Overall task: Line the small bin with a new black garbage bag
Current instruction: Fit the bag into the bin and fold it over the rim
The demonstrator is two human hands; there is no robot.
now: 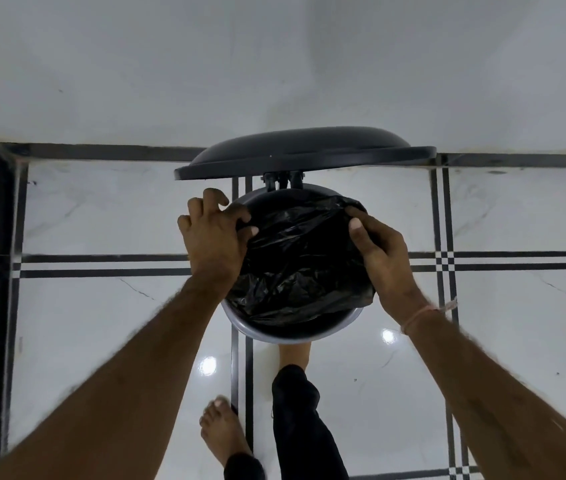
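While both hands work at the mouth of the bin, seen from above: a person stands over a small round pedal bin on a tiled floor, fitting a liner.

Floor: pale glossy floor [101, 209] with dark stripe borders, meeting a plain white wall [274, 64] at the far side.

Left hand: the left hand [214, 233] sits at the bin's left rim. Its grip looks like a pinch, thumb and fingers closed on the bag's edge, the outer fingers curled over the outside of the rim.

Bag: the black garbage bag [298, 258] lies between the two grips, bunched and crinkled across the bin's mouth. It is touching both hands. Its mouth is not yet spread open.

Bin: the small bin [288, 332] shows a bare grey rim on the near side, below both grips. On that side the bag is not yet folded over the rim.

Lid: the lid [305, 152] stands raised on its hinge, just beyond both grips. A bare foot reaches under the bin's near edge, probably holding a pedal down; the pedal itself is hidden.

Right hand: the right hand [383, 252] holds the bag's right edge, thumb on top and pressing the plastic, fingers hidden beneath. A thin thread band circles that wrist.

Key relation: the uncovered near rim lies toward the person from both grips, about equally close to each hand. Likely next step, as a judgement: draw the bag's edge outward and toward the body to hook it over that rim.
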